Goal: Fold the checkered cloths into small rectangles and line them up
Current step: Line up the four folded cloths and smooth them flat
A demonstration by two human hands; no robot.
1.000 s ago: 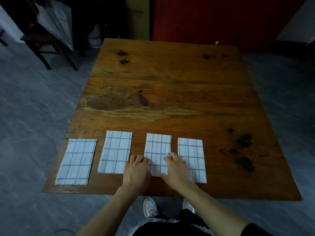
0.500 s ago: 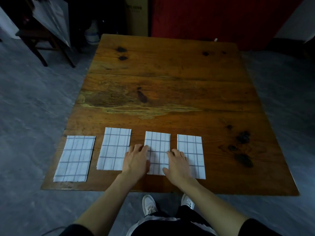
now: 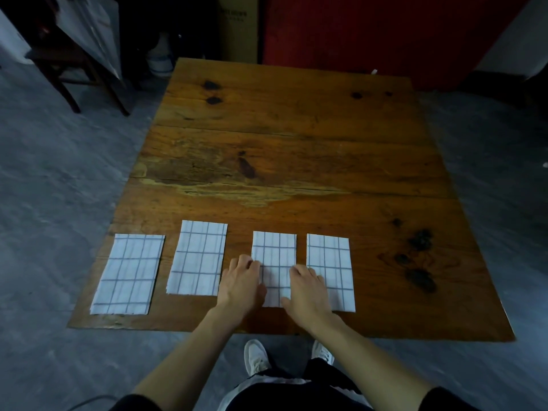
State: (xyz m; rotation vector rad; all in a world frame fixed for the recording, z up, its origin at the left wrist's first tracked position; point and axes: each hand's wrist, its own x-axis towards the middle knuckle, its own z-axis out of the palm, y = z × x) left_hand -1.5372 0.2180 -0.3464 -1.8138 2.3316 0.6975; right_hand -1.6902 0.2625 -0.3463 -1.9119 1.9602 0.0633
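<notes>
Hands: our left hand (image 3: 241, 281) and right hand (image 3: 305, 287) stay flat, fingers spread, on the third cloth (image 3: 274, 247).
Change: none we see — row of four looks nearly done.

Before you, a worn wooden table (image 3: 296, 161) carries four folded checkered cloths (image 3: 128, 272) (image 3: 198, 258) (image 3: 274, 253) (image 3: 329, 268) lined along its near edge.

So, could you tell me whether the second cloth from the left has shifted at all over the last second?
No. The second cloth keeps its place between its neighbours.
</notes>
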